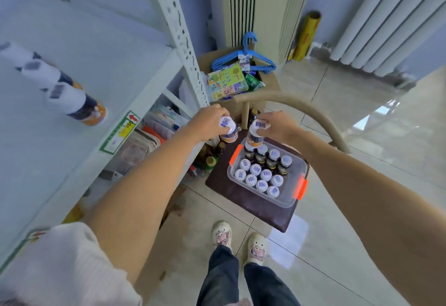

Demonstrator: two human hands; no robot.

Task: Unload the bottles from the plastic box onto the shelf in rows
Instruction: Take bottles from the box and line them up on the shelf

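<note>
Hands (243, 123) each grip one upright bottle (228, 128) above plastic box (293, 197).

The plastic box (289, 196) sits on a chair seat (265, 211) to the right of the shelf (79, 83). Bottles (261, 175) stand in rows inside the box, filling its near and middle part. Two more bottles (72, 93) stand on the shelf near its front edge. Behind the chair, a cardboard box (268, 88) holds hangers (243, 59).
</note>
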